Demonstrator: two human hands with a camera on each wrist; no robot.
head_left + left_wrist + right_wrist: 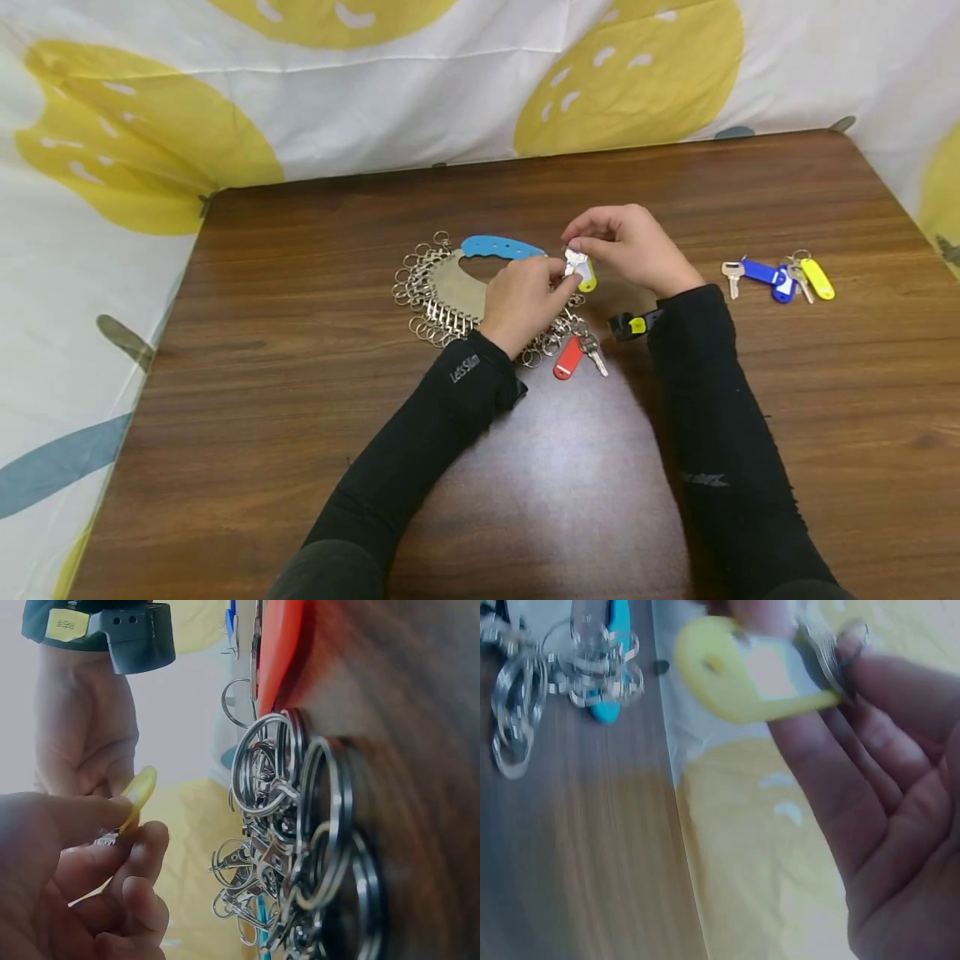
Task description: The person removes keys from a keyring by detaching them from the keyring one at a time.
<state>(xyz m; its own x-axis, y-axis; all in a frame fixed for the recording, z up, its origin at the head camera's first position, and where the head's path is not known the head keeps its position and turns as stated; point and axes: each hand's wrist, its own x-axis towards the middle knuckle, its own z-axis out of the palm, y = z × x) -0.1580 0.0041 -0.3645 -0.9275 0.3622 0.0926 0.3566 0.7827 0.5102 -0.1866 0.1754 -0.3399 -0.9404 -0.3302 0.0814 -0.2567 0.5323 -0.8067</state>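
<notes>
My left hand [525, 302] pinches a yellow key tag [589, 277] and a silver key [575, 262] between thumb and forefinger, above the right end of a ring holder. At the tag's other end, my right hand [632, 248] pinches its small metal key ring [861, 634]. The tag [720, 682] has a white label, and its key [821, 660] lies along it in the right wrist view. Below the hands is the fan-shaped metal holder [459, 287] with a blue handle [498, 247] and many split rings [255, 769] along its edge, partly hidden by my left hand.
A red key tag [567, 358] with a key [596, 357] lies at the holder's near right edge. Farther right on the wooden table [247, 433] are blue tags [761, 272], a yellow tag [817, 279] and keys [732, 277]. A patterned cloth [420, 108] stands behind the table.
</notes>
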